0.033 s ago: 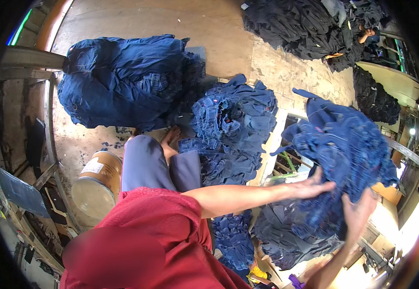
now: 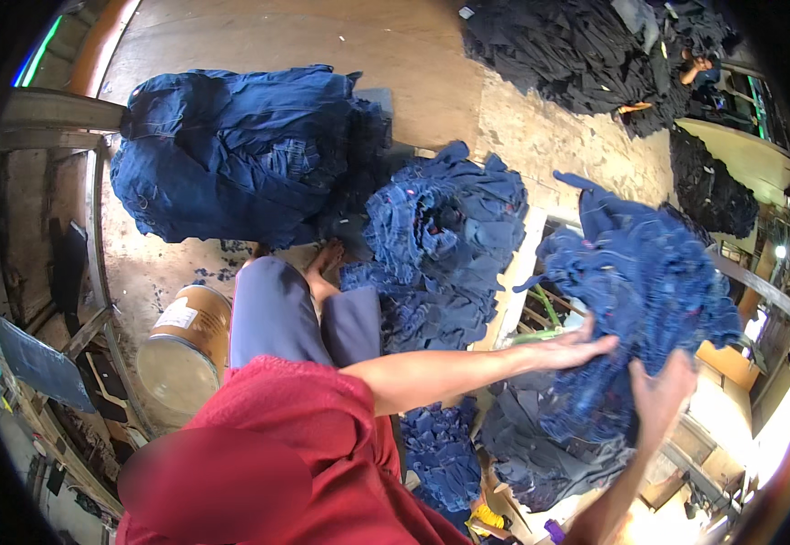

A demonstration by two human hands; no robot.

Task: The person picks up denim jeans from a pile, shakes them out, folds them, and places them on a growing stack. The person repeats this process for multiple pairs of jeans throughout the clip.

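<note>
A bulky bundle of blue denim garments [image 2: 645,263] fills the right side, with loose ends hanging off its left edge. My left hand [image 2: 581,347] reaches across to its near left side, the denim lying between thumb and fingers. Against the bundle's near edge is my right hand [image 2: 665,391], closed on the cloth; its fingertips are partly hidden by folds and slightly blurred. Directly below the bundle sits a pile of dark grey garments [image 2: 526,445].
Blue denim piles [image 2: 231,154] lie on the wooden floor, another [image 2: 445,218] beside my feet. Black garments [image 2: 576,54] are heaped at the far right, near another person's hand [image 2: 696,69]. A brown drum [image 2: 199,313] stands left of my legs; a wooden frame [image 2: 95,236] runs along the left.
Both my hands and the denim bundle have shifted slightly left. The other piles look unchanged.
</note>
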